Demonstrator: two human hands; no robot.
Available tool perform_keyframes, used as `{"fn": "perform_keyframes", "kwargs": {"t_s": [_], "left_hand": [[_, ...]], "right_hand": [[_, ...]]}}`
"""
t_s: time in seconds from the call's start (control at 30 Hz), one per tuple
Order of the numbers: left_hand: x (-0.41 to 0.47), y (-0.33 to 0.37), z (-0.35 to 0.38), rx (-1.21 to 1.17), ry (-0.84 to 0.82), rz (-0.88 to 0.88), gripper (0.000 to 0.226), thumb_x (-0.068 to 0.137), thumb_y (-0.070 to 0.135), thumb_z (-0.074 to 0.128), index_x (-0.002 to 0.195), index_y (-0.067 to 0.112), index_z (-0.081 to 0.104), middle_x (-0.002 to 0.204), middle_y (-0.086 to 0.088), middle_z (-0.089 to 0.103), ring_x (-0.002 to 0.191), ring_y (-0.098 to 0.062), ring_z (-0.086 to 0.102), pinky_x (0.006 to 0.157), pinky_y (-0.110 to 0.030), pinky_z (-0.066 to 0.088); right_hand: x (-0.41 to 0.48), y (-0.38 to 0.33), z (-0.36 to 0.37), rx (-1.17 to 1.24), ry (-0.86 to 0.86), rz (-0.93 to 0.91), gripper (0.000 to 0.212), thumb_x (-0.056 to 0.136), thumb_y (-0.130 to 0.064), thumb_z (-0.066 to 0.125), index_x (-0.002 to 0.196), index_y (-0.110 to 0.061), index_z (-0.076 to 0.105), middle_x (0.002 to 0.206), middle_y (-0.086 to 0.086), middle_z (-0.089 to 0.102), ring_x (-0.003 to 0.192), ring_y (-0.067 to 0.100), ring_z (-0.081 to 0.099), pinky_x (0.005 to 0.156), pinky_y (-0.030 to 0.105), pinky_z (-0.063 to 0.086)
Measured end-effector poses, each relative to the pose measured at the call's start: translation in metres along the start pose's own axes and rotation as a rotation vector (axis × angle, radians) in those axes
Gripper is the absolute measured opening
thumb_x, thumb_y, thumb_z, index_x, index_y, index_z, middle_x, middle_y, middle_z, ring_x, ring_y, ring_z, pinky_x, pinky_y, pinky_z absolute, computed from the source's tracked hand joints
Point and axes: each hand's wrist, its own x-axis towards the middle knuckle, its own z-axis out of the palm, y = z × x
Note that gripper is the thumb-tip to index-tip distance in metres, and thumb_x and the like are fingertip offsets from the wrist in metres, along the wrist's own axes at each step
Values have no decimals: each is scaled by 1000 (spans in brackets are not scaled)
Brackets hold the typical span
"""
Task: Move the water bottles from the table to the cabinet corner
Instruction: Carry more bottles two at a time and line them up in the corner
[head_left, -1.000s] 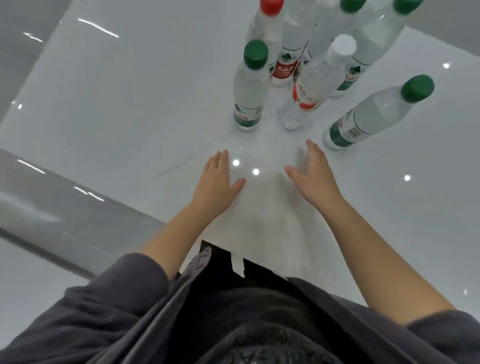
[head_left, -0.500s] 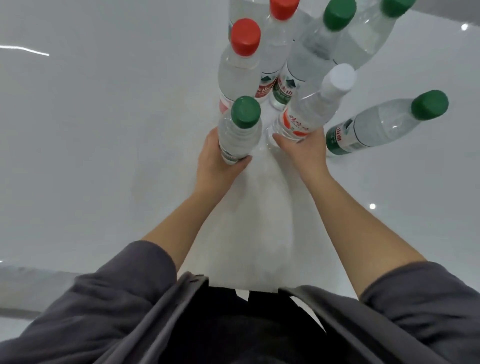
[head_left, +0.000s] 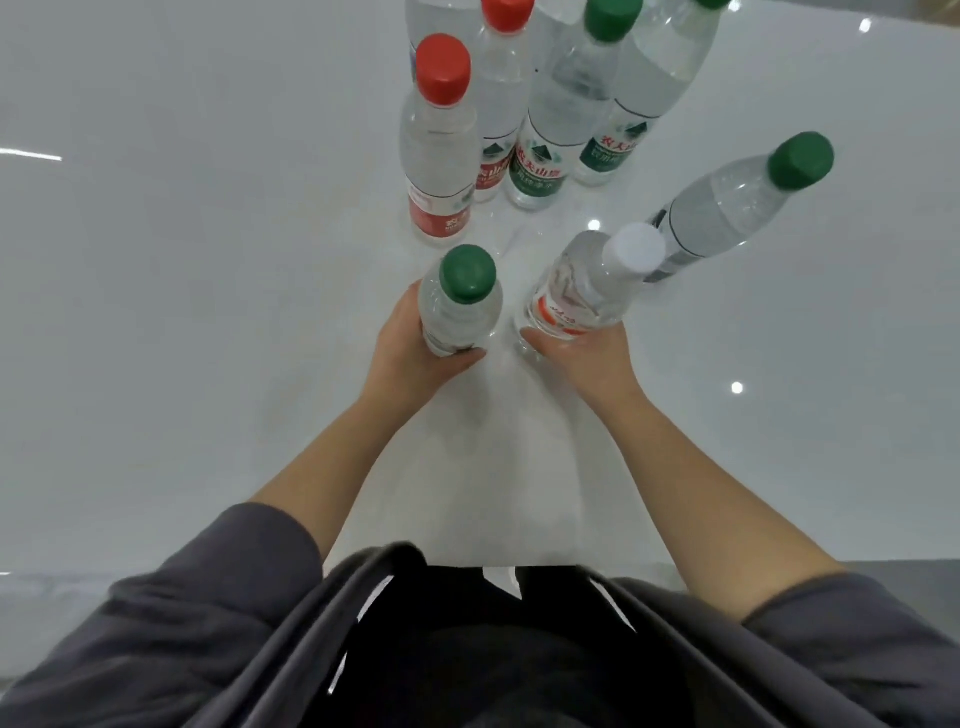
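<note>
My left hand (head_left: 410, 353) is wrapped around the lower part of a clear water bottle with a green cap (head_left: 460, 299). My right hand (head_left: 582, 358) grips the base of a clear bottle with a white cap and red label (head_left: 589, 288). Both bottles are near the middle of the white table (head_left: 208, 312), pulled a little away from the others. Behind them stand a red-capped bottle (head_left: 439, 140), another red-capped bottle (head_left: 498, 93) and two green-capped bottles (head_left: 566, 109), (head_left: 639, 98). A further green-capped bottle (head_left: 727, 208) stands alone at the right.
The glossy white table reflects ceiling lights. Its near edge (head_left: 156, 566) runs just in front of my body, with my grey sleeves (head_left: 182, 623) over it. The top of another clear bottle (head_left: 436, 13) shows at the far edge of the view.
My hands went from lying flat and empty on the table to closing on the two nearest bottles. Both bottles have since come toward me, away from the group.
</note>
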Motion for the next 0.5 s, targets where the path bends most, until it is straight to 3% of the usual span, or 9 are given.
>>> {"fn": "perform_keyframes", "kwargs": {"t_s": [0.1, 0.23, 0.33, 0.4, 0.5], "left_hand": [[0, -2, 0, 14, 13, -11, 64, 64, 42, 84, 119, 20, 60, 103, 15, 63, 92, -5, 60, 77, -15, 44], [-9, 1, 7, 83, -34, -6, 49, 67, 40, 84, 107, 20, 62, 85, 23, 58, 78, 5, 57, 65, -10, 41], [-28, 8, 24, 148, -112, 33, 42, 69, 36, 83, 101, 18, 62, 83, 16, 60, 79, -7, 61, 66, -20, 47], [-47, 12, 44, 157, -180, 61, 45, 69, 32, 84, 105, 15, 63, 90, 7, 65, 86, -15, 63, 74, -31, 52], [-77, 21, 83, 165, -290, 110, 52, 68, 27, 86, 112, 13, 63, 97, 6, 66, 94, -18, 64, 82, -36, 54]], "right_hand": [[2, 8, -1, -13, -2, 16, 66, 65, -32, 86, 122, -11, 61, 116, 1, 70, 110, 17, 66, 97, 42, 52], [-23, 20, -12, 1, -13, 60, 69, 60, -46, 82, 119, -15, 62, 109, -4, 71, 102, 14, 67, 92, 39, 55], [-61, 45, -29, 69, 0, 98, 69, 66, -37, 88, 125, -15, 61, 111, -8, 70, 102, 6, 67, 90, 29, 55], [-91, 67, -45, 131, 35, 123, 67, 69, -26, 90, 127, -12, 60, 112, -7, 71, 102, 2, 67, 89, 24, 54], [-137, 101, -72, 160, 90, 185, 58, 70, -25, 89, 120, -12, 62, 109, -2, 72, 101, 10, 68, 90, 33, 56]]}}
